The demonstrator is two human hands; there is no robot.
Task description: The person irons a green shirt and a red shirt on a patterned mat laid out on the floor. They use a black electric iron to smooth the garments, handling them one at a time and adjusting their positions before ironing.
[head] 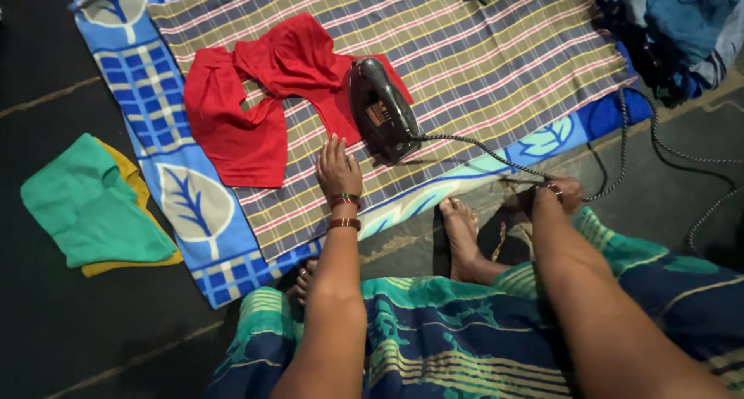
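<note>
1. The black iron (381,108) stands on the plaid cloth (480,50), its tip over the right edge of the red blouse (260,97). No hand is on it.
2. The blouse lies spread flat on the plaid cloth, to the left of the iron, with its sleeves opened out and some folds showing.
3. My left hand (338,170) rests palm down on the plaid cloth, fingers spread flat, just beside the iron's base and the blouse's lower edge. It holds nothing.
4. My right hand (559,191) is closed around the braided cord (496,157) at the edge of the bedding, well apart from the iron.
5. As I judge it, the cord needs slack gathered clear of the cloth, so it does not drag across the blouse or tug the iron over.
6. The left hand is best kept flat but away from the hot sole, pressing the cloth taut so the blouse stays smooth.
7. Under the plaid cloth lies a blue leaf-print sheet (190,205) on the dark floor (54,321).
8. A folded green cloth (89,201) over a yellow one sits on the floor to the left; a heap of clothes (682,27) is at the upper right.
</note>
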